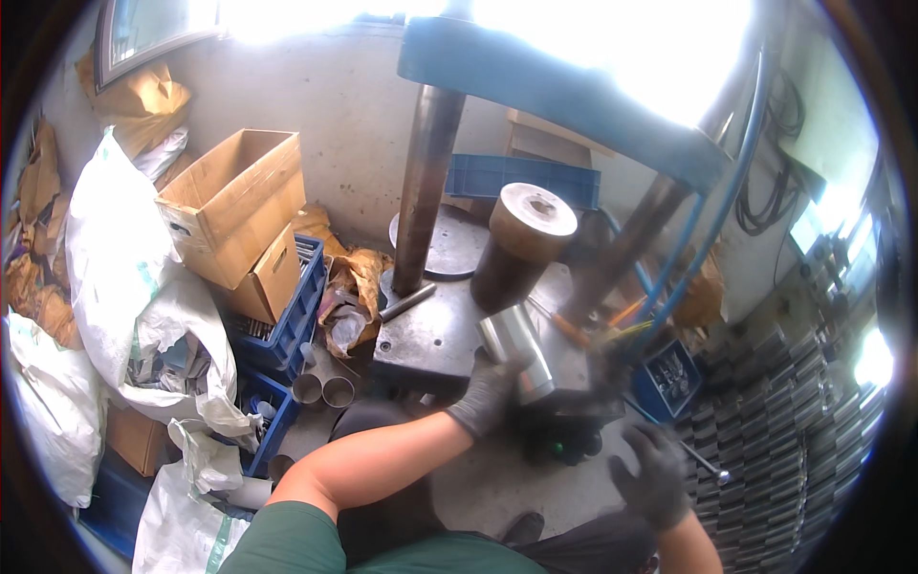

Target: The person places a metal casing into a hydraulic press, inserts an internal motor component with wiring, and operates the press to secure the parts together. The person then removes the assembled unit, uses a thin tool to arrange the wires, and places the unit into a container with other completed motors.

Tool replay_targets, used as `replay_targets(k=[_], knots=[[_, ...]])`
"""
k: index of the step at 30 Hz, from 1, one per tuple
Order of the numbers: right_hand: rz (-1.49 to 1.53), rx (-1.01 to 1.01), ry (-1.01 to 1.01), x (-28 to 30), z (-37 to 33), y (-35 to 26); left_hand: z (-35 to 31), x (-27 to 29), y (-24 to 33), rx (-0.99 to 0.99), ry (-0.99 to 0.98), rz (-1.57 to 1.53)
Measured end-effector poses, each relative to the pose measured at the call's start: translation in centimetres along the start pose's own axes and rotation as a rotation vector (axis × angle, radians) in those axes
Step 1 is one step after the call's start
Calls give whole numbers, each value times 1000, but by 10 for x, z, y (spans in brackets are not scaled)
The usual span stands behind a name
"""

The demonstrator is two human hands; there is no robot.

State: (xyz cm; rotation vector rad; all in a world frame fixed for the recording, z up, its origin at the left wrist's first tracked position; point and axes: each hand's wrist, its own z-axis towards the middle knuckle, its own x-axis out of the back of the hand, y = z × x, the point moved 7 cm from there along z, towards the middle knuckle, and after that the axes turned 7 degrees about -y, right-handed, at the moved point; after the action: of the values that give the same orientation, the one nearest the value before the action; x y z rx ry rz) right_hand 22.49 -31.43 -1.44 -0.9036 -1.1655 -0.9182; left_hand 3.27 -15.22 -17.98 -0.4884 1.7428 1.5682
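My left hand (490, 390), in a dark grey glove, grips the near side of a shiny metal cylinder (521, 346). The cylinder is tilted at the front edge of the press's steel bed (426, 346); whether it rests on the bed I cannot tell. Lower right, my gloved right hand (655, 481) hangs with its fingers apart and nothing in it. Behind the shiny cylinder, a thick dark cylinder (524, 251) with a pale, holed top stands on the bed. A short metal rod (408, 301) lies to its left, near the press column (427, 191).
A blue crossbeam (564, 86) spans overhead. Cardboard boxes (234, 206), blue crates (304, 311) and white sacks (115, 249) crowd the left. Two open tubes (338, 392) stand near my knee. Stacked metal tubes (765, 450) and a small blue bin (666, 381) are at right.
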Motion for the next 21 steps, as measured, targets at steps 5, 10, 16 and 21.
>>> replay_targets(k=[5, 10, 16, 21], knots=[[174, 73, 81, -87, 95, -21, -9, -12, 11, 22, 55, -63], [478, 97, 186, -113, 156, -44, 5, 12, 30, -57, 62, 74], [510, 24, 200, -161, 194, -16, 37, 80, 80, -459, 642, 460], [509, 44, 13, -180, 210, -2, 52, 79, 91, -216, 632, 973]])
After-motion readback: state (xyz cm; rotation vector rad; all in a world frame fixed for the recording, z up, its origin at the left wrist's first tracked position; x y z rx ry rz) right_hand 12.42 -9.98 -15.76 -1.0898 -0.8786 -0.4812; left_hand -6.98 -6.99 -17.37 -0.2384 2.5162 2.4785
